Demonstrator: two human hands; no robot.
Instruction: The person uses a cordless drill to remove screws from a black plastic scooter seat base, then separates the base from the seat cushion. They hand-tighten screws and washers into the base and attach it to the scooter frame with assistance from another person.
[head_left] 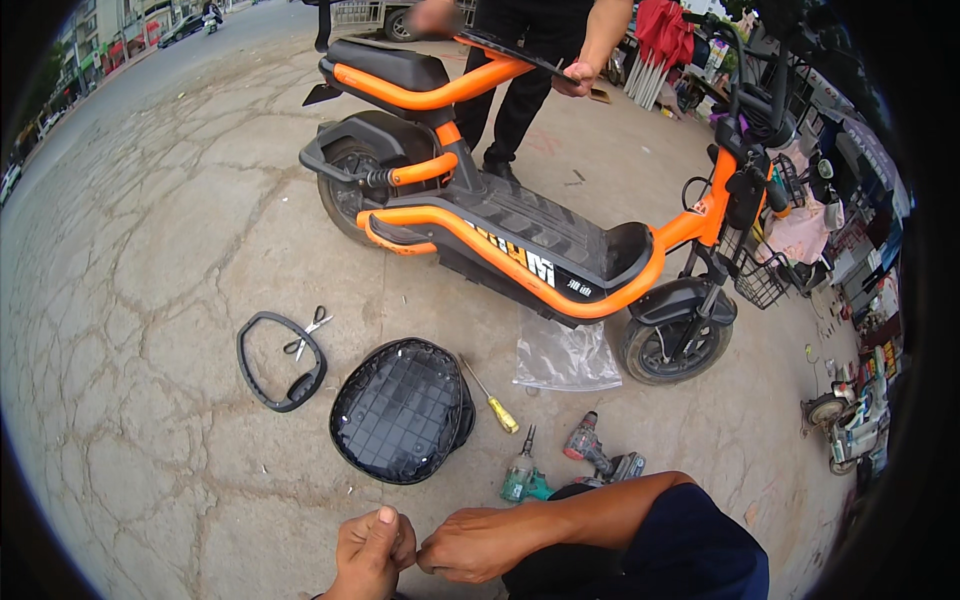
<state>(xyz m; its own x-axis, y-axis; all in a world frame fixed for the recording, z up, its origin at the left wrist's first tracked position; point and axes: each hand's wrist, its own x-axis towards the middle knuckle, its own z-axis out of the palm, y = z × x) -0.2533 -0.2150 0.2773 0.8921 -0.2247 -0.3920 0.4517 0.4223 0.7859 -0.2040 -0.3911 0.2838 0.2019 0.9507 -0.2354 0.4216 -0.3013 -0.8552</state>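
Observation:
My left hand [368, 553] is closed at the lower middle, thumb up and fingers curled in. Right beside it, my right hand [478, 545] is closed too, its fingertips meeting those of the left. Anything pinched between them is too small or too hidden to name. Just beyond the hands lies a black plastic shell [395, 410] with a ribbed grid inside. A yellow-handled screwdriver [500, 412] rests along its right side. Nearer my right forearm are a green power drill [521, 478] with a bit and a red-and-grey power drill [584, 440].
A black ring-shaped frame [319, 366] lies left of the shell, with scissors [312, 327] across its edge. A clear zip bag [566, 358] lies below an orange electric scooter [520, 265]. Behind the scooter stands another person [505, 125], hands at a flat black piece.

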